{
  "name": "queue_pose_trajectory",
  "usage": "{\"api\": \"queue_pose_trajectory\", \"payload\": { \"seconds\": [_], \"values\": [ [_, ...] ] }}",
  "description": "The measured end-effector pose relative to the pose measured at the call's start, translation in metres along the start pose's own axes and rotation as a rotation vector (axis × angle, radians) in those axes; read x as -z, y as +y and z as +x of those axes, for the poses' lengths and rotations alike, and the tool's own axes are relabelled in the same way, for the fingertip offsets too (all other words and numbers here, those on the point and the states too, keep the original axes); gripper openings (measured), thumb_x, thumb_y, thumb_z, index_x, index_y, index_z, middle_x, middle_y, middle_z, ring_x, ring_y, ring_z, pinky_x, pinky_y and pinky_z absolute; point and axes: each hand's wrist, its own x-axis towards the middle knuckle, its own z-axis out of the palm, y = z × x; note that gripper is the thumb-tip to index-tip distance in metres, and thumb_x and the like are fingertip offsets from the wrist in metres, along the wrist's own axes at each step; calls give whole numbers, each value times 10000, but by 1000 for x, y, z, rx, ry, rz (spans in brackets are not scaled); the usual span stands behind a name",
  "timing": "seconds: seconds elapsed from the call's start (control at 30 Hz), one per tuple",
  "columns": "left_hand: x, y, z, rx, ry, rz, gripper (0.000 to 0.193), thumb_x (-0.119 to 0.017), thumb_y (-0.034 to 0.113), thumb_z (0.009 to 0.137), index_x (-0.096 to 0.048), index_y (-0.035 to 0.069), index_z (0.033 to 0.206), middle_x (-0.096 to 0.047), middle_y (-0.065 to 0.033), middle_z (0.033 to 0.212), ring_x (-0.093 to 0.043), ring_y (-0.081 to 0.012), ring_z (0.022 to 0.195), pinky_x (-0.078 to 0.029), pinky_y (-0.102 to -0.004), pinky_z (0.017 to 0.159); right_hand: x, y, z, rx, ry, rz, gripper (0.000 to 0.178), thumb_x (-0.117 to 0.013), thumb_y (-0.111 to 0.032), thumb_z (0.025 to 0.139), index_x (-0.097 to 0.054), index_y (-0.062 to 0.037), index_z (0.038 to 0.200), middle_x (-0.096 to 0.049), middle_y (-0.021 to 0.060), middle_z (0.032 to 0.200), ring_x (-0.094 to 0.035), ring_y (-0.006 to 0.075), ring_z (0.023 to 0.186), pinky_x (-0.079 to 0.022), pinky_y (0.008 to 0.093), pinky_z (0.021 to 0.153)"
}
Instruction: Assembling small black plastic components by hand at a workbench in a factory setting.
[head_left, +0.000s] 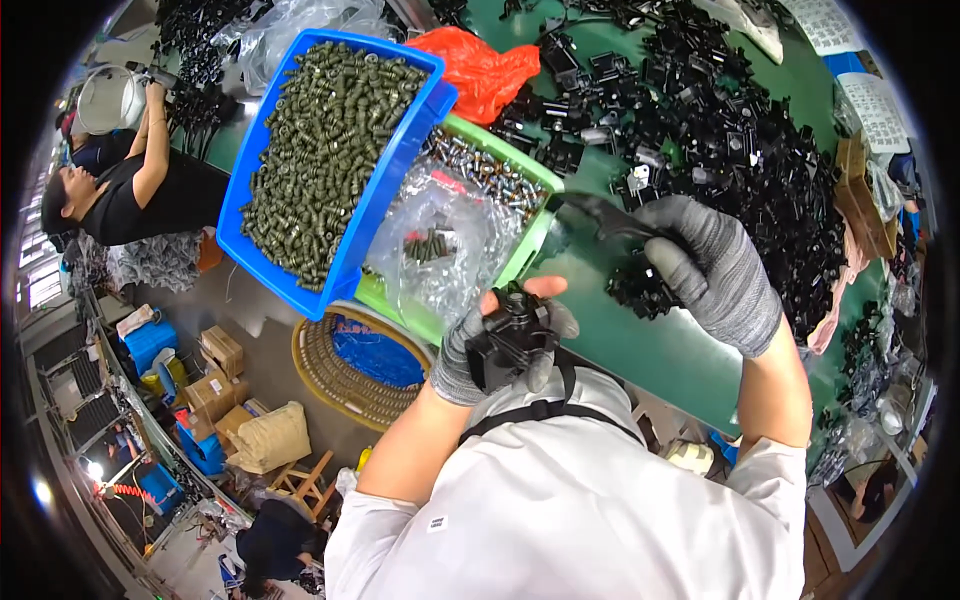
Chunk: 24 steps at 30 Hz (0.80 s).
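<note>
My left hand [458,362], in a grey glove with bare fingertips, is closed around a black moulded part [508,335] close to my body. Some fingers wrap its sides, and the palm side is hidden. To the right and farther off, my gloved right hand [718,272] grips a black curved lever-like piece [598,212] between thumb and fingers. The piece's thin end points left, toward the light green bin [535,235]. Metal screws [505,180] and a clear plastic bag [425,225] lie in that bin. The two held parts are apart.
A blue bin [348,262] full of olive-green ribbed pieces [330,150] rests over the green bin's left side. Black parts [700,130] cover much of the green table [625,345]. Beyond lies a red bag [480,70]. Below left stands a woven basket [318,375]. Another person [150,185] works at far left.
</note>
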Motion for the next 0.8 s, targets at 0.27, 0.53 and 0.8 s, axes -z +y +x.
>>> {"api": "queue_pose_trajectory", "payload": {
  "seconds": [0.27, 0.53, 0.8],
  "values": [
    [-28, 5, -35, 62, 121, 188, 796, -586, 574, 945, -420, 26, 1498, -651, -232, 1185, -707, -263, 788, -558, -287, 571, -19, -14, 2, 458, -171, -383, 246, -677, -189, 869, -714, -37, 1059, -677, 143, 936, -640, 356, 852, -492, 430, 797],
    [-31, 13, -48, 150, 187, 632, 923, -729, 563, 865, -390, -37, 1479, -603, -105, 1268, -592, -161, 1100, -463, -326, 1007, -31, -30, 1, 602, -222, -423, 243, -685, -220, 828, -725, -72, 1017, -636, 101, 847, -610, 315, 811, -451, 456, 794],
    [-48, 24, -45, 224, 134, 601, 959, -629, 715, 862, -470, -54, 1412, -615, -77, 1250, -572, -147, 1131, -456, -300, 999, -35, -42, 7, 671, -343, -523, 190, -635, -212, 811, -728, -185, 974, -635, 20, 842, -639, 241, 849, -442, 503, 995]
  ]
}}
